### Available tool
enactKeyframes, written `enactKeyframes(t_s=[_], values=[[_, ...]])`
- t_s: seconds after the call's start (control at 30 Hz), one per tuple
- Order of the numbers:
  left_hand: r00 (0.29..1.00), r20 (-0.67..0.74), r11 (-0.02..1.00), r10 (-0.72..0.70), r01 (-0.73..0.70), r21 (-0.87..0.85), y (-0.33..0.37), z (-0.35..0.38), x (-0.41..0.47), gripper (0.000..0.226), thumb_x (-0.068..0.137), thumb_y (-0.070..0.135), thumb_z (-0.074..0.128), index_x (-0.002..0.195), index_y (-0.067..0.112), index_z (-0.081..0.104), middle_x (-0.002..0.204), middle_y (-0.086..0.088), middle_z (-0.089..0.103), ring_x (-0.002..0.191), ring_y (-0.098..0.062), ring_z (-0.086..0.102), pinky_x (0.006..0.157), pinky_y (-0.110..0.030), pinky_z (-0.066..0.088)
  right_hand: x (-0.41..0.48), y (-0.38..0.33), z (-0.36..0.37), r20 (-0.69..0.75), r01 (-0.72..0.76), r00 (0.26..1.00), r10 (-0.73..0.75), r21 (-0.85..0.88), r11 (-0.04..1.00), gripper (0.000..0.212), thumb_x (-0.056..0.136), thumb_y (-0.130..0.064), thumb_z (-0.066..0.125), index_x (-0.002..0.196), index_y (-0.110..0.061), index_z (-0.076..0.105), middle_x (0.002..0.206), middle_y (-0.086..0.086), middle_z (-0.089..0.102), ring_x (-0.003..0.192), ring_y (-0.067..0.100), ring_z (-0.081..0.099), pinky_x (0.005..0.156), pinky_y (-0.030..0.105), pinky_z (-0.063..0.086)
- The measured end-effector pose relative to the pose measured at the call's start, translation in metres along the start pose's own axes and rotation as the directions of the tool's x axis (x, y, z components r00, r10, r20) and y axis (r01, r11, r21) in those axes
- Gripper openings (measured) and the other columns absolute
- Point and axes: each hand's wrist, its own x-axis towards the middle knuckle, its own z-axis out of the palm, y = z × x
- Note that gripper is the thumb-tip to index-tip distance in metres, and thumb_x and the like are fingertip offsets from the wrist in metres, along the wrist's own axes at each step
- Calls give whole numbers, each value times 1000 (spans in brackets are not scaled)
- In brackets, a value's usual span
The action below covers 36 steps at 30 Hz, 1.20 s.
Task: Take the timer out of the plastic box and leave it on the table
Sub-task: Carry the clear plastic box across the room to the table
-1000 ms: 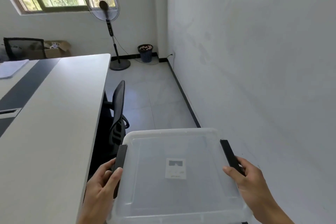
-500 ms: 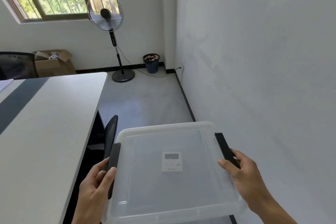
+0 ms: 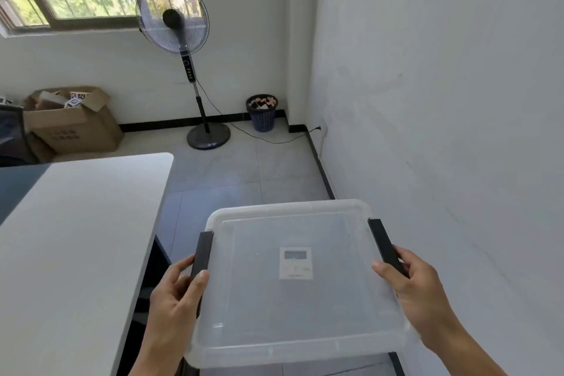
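I hold a clear plastic box with its lid on, level, in the air above the floor and to the right of the table. My left hand grips its black left latch. On the other side, my right hand grips the black right latch. The small white timer shows through the lid, lying flat near the box's middle with its grey display toward the far side. The white table is at my left, its edge close to the box.
A standing fan is by the far wall under the window. A dark waste basket sits in the corner and an open cardboard box at the far left. The white wall runs close along my right.
My view has swung right and upward along the room; the chair beside the table has left the view. The box stays in both hands, now sitting a little further from the table.
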Motion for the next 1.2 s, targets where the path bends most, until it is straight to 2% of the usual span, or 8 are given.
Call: enactKeyframes(t_s=[0.1, 0.3, 0.47, 0.63, 0.77, 0.87, 1.1, 1.2], values=[[1000, 20, 1000, 0, 0, 3, 19, 15, 62, 29, 88, 6, 56, 114, 18, 57, 60, -1, 69, 55, -8, 63, 47, -13, 50, 59, -18, 14, -4, -4, 1000, 4, -4, 1000, 19, 86, -16, 66, 105, -18, 66, 91, 6, 72, 81, 18, 67, 61, 19, 47], [999, -35, 999, -31, 32, 29, 24, 57, 190, 29, 88, 10, 56, 116, 20, 56, 79, -18, 68, 66, -21, 62, 48, -16, 51, 208, -33, 47, 45, -16, 999, 17, -16, 1000, 17, 86, -14, 66, 102, -19, 67, 84, 0, 72, 65, 0, 66, 55, 14, 47], [992, -106, 997, -68, 72, 39, 39, 94, 300, 32, 88, 14, 57, 120, 19, 54, 87, -27, 68, 68, -22, 62, 54, -23, 50, 346, -62, 76, 125, -7, 992, 11, -30, 1000, 17, 87, -15, 65, 103, -19, 67, 84, 0, 71, 74, 11, 65, 56, 15, 46], [966, -239, 995, -94, 94, -15, 69, 108, 387, 31, 87, 14, 59, 115, 23, 53, 80, -15, 68, 67, -20, 64, 46, -15, 50, 468, -116, 120, 261, 32, 965, -10, -81, 996, 14, 86, -16, 66, 100, -19, 67, 77, -4, 70, 67, 8, 66, 60, 18, 47], [932, -336, 990, -139, 131, -46, 70, 99, 447, 32, 85, 14, 62, 116, 19, 56, 75, -21, 63, 65, -24, 56, 54, -26, 47, 542, -142, 172, 342, 50, 940, -5, -123, 991, 25, 83, -20, 69, 108, -22, 67, 91, -1, 75, 87, 18, 70, 76, 31, 54], [906, -390, 986, -166, 156, -56, 62, 87, 501, 29, 83, 9, 64, 110, 20, 59, 74, -26, 60, 69, -26, 53, 63, -36, 43, 593, -151, 218, 378, 42, 926, 16, -146, 988, 21, 83, -20, 70, 103, -26, 68, 96, 0, 75, 93, 21, 70, 90, 44, 54], [892, -416, 984, -178, 158, -83, 63, 38, 657, 30, 83, 9, 65, 111, 16, 60, 82, -37, 63, 69, -26, 55, 66, -40, 45, 702, -202, 337, 396, 80, 918, -10, -160, 984, 27, 83, -20, 69, 111, -20, 67, 96, 0, 75, 93, 20, 70, 92, 44, 53], [886, -436, 987, -157, 124, -103, 83, 9, 719, 31, 84, 12, 64, 113, 18, 58, 78, -23, 66, 71, -27, 58, 70, -42, 48, 744, -241, 391, 409, 110, 912, -38, -154, 982, 27, 83, -19, 69, 111, -21, 66, 96, -2, 75, 92, 18, 70, 88, 39, 54]])
